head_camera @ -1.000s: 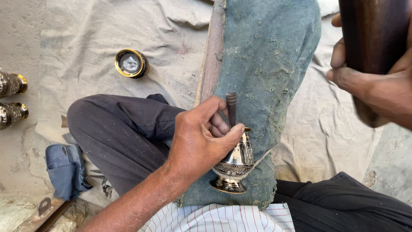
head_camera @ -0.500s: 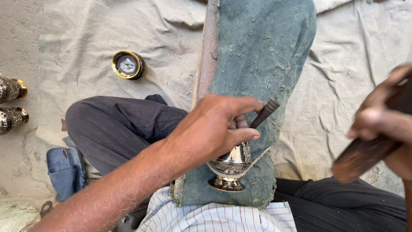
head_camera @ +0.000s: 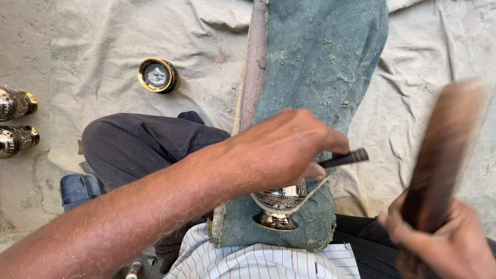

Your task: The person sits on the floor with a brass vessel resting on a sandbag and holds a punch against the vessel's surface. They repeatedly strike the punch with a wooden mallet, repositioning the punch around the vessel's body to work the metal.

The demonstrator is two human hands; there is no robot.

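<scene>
At far left, two engraved brass vases [head_camera: 15,121] lie on their sides on the floor, and a round brass-rimmed tin [head_camera: 158,75] sits on the pale ground cloth [head_camera: 103,46]. My left hand [head_camera: 281,152] reaches across from the left, closed around a thin dark chisel [head_camera: 343,158] whose long axis runs left to right, its ribbed end pointing toward my right side. Directly beneath that hand, an engraved silver-and-brass goblet [head_camera: 279,204] sits against the worn green padded board [head_camera: 320,67] propped between my knees. At right, my right hand [head_camera: 444,245] grips a dark wooden mallet [head_camera: 444,150] — upright, blurred, well apart from the chisel.
</scene>
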